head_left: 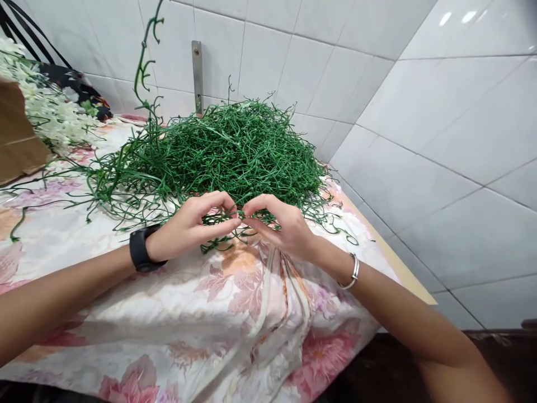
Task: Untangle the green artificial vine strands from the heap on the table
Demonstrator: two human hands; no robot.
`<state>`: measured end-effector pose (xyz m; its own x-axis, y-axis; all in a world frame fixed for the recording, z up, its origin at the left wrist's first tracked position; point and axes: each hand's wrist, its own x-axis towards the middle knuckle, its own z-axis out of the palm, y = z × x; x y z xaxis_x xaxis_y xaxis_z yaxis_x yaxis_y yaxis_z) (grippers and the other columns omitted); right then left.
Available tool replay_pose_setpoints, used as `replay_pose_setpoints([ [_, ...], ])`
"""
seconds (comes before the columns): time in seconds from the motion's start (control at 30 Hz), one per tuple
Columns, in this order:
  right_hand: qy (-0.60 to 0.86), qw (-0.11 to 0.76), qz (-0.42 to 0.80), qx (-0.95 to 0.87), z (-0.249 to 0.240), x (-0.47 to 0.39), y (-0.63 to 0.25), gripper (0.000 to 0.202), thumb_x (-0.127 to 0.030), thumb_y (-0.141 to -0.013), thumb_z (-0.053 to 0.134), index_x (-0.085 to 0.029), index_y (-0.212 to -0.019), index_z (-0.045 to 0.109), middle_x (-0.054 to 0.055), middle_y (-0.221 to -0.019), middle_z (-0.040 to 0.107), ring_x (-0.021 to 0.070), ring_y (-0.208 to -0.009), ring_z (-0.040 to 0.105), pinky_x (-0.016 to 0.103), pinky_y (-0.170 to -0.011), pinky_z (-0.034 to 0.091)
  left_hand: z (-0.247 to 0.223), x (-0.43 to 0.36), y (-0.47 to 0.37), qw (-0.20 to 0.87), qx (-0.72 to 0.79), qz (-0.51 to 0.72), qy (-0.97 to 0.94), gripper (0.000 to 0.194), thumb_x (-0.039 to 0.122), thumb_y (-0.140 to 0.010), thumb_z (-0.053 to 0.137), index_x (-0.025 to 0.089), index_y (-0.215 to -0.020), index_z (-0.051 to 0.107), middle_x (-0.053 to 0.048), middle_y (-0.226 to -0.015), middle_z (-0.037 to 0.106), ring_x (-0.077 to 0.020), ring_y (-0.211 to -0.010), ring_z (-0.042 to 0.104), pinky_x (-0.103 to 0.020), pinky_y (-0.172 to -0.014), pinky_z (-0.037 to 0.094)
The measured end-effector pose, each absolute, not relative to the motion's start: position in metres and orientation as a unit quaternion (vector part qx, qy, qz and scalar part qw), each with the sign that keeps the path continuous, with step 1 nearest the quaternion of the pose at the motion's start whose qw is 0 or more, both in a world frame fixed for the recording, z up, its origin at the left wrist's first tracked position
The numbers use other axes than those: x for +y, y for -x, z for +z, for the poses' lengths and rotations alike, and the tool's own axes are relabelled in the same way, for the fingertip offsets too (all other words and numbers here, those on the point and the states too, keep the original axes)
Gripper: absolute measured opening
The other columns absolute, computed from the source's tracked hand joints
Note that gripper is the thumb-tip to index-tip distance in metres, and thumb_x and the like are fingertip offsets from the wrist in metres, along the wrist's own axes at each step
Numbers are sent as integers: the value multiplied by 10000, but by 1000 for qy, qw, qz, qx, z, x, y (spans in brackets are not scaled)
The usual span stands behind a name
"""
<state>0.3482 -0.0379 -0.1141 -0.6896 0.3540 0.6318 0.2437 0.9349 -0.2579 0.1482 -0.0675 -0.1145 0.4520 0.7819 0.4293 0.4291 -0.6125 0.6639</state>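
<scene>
A big heap of thin green plastic flower stems (243,145) lies tangled on a floral cloth (176,308). At its front edge my left hand (193,221), with a black band at the wrist, pinches a green stem between thumb and forefinger. My right hand (285,226), a silver bangle on its wrist, pinches the same small spot from the other side, fingertips nearly meeting. The pinched piece is mostly covered by my fingertips, and I cannot tell its ends from the loose stems just behind and below.
White artificial flowers (54,106) and a brown cardboard piece (19,131) sit at the left. One tall stem (142,61) rises from the heap's left side. Behind stands a tiled wall (268,50) with a metal bracket (197,78); more tiles close off the right.
</scene>
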Motion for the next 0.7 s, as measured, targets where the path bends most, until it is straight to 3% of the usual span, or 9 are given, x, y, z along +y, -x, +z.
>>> replay_pose_setpoints([
  [0.27,209,361,142,-898,-116,-45,-345,138,-101,-886,364,-172,-999,398,16,-843,514,72,-754,525,200,-691,446,-117,-68,-150,245,359,373,-820,187,319,-843,483,172,-925,563,-30,-868,613,-140,-774,554,-235,-686,412],
  [0.47,218,338,358,-843,-114,-45,-345,150,-138,-893,353,-194,-1031,343,6,-810,503,88,-759,528,254,-722,455,-118,-70,-153,273,336,391,-812,281,275,-860,464,183,-1124,498,-54,-1024,615,-150,-910,582,-241,-786,441],
  [0.7,213,306,531,-761,-113,-44,-342,163,-190,-865,432,-184,-1020,384,22,-849,520,92,-760,538,232,-645,476,-121,-69,-154,207,388,381,-813,216,317,-855,473,177,-1002,550,-22,-933,625,-137,-856,569,-238,-745,416],
])
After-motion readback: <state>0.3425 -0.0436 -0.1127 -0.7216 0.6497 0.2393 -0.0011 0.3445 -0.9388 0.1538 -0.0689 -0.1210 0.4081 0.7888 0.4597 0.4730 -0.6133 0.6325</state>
